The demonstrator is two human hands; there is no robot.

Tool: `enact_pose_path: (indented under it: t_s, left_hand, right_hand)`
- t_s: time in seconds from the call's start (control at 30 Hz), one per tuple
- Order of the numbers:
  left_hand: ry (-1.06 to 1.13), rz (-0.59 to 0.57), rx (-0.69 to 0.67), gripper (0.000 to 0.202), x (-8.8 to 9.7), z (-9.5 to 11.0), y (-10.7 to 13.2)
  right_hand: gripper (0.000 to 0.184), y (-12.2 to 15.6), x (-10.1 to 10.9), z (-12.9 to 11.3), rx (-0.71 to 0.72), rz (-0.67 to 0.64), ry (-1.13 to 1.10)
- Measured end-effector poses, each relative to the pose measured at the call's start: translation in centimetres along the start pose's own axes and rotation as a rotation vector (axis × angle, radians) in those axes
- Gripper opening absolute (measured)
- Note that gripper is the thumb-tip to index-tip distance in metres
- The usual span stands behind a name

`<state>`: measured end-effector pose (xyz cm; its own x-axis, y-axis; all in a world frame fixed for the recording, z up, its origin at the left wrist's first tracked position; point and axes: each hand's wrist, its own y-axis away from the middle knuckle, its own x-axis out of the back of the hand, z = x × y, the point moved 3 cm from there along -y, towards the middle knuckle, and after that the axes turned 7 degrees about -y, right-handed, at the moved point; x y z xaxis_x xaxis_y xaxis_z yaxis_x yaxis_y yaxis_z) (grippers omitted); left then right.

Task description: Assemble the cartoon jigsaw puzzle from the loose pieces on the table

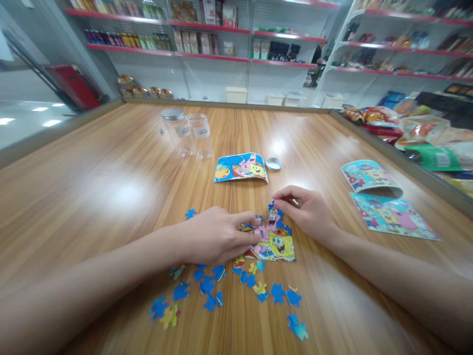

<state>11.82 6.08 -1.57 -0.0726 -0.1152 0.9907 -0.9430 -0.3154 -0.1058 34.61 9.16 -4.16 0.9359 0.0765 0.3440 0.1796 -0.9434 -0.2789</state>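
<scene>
A partly joined jigsaw puzzle of cartoon figures lies flat on the table in front of me. My left hand reaches over its left side, fingers stretched out and resting on the joined pieces. At the upper edge my right hand pinches a small blue puzzle piece between thumb and forefinger, touching the puzzle. Part of the puzzle's left side is hidden under my left hand. Several loose pieces, mostly blue, lie nearer to me, among them a blue piece and a yellow piece.
A curled picture sheet lies beyond the puzzle, beside a metal lid. Two clear plastic jars, one lidded jar and one open jar, stand farther back. Two picture cards lie at right, near bagged goods.
</scene>
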Motion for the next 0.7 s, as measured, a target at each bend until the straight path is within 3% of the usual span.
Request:
enact_pose_path:
  t_s: [0.2,0.7]
  left_hand:
    - [0.015,-0.051,0.056,0.031,0.3,-0.1,0.0]
    - [0.015,-0.008,0.057,0.030,0.3,-0.2,0.0]
  right_hand:
    - [0.013,0.3,-0.3,-0.4,0.042,-0.066,0.049]
    - [0.012,0.6,-0.4,-1.4,0.146,-0.166,0.092]
